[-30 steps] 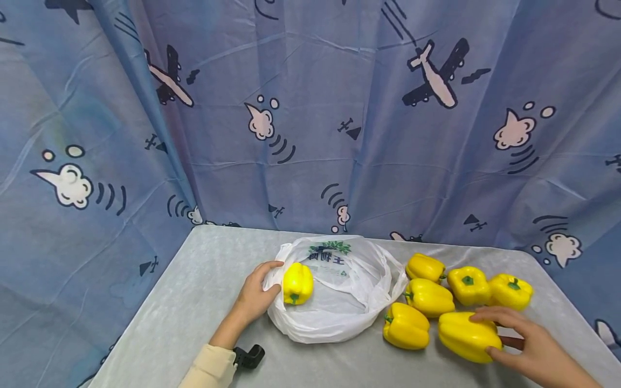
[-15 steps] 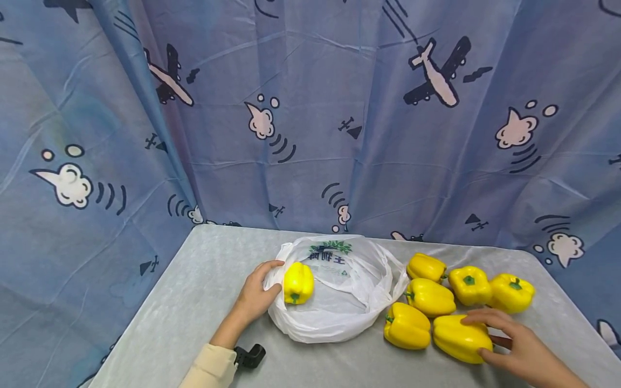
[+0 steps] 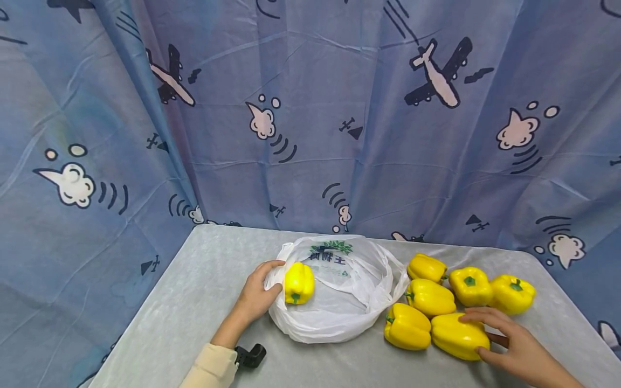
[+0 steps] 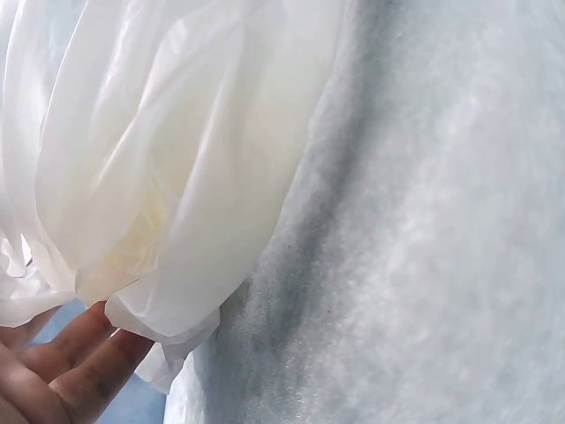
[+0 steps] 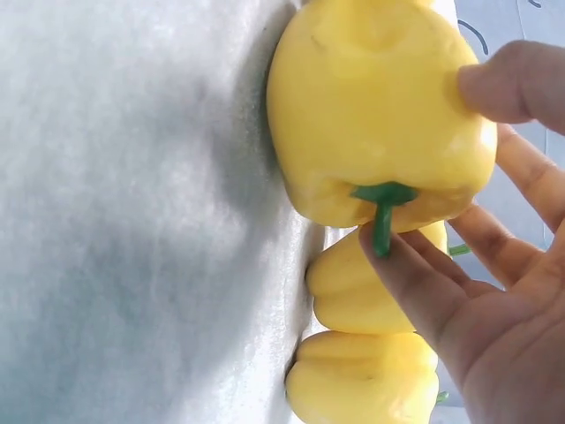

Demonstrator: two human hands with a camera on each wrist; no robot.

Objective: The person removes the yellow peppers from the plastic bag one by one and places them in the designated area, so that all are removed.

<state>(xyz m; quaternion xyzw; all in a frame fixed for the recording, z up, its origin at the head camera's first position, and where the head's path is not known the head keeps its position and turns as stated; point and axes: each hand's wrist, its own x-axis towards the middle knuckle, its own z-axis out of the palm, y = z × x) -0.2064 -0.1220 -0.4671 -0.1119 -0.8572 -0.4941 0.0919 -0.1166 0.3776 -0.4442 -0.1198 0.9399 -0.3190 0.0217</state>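
My left hand [image 3: 259,291] holds the left rim of a white plastic bag [image 3: 325,330] that stands with its mouth spread. Inside it, close by that hand, lies one yellow bell pepper [image 3: 299,283]. In the left wrist view the fingers [image 4: 97,371] are at the bag's gathered edge, and yellow shows faintly through the film. My right hand [image 3: 514,342] grips another yellow bell pepper [image 3: 461,337] at the front of a group right of the bag, thumb on the near side and fingers on the far side. Its green stem [image 5: 382,212] points toward the palm in the right wrist view.
Several more yellow bell peppers stand close together on the grey-covered table [image 3: 179,302], among them a front-left pepper [image 3: 407,326] beside the held one and a far-right pepper [image 3: 511,293]. A blue curtain [image 3: 310,134] with printed planes hangs behind the table.
My right hand has shifted left with its bell pepper, bringing it right up against the front-left pepper. The left hand and the bag stay where they were.
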